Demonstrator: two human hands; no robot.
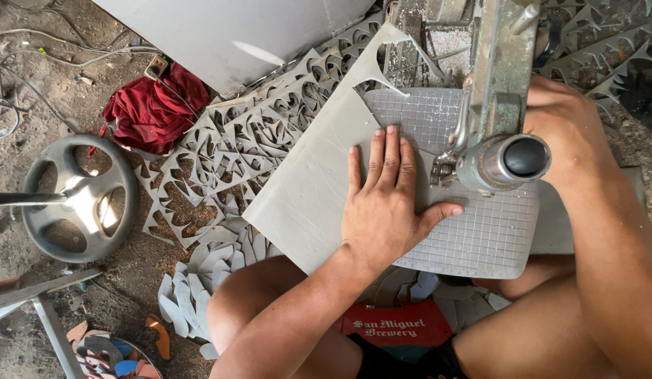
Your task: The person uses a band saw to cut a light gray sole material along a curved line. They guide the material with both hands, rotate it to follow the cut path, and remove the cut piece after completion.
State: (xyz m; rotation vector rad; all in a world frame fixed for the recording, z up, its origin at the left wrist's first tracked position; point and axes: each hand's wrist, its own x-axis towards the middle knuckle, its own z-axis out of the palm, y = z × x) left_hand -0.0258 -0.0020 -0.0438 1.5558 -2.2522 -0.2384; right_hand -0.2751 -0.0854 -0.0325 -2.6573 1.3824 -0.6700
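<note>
You press a grey rubber sheet (pixel 308 189) flat on the gridded cutting plate (pixel 480 238) of a metal press machine (pixel 498 91), the sheet's near edge lying over your bare knees. Your left hand (pixel 386 203) lies palm down on the sheet just beside the machine's round head (pixel 512 161), fingers (pixel 389 158) straight and held close together, thumb spread out toward the head. Your right hand (pixel 561 123) rests behind the machine's head on the far side, its fingers hidden, so you cannot tell how they are set. Left of the sheet, on the dirt floor (pixel 129 274), lie stacked grey offcut sheets (pixel 235 154) punched through with sole-shaped holes, and nearer your knee a heap of cut grey sole pieces (pixel 193 288). Beyond the offcuts sits a crumpled red cloth (pixel 154 109), and further left a grey wheel-shaped handle (pixel 80 200) on a dark rod.
</note>
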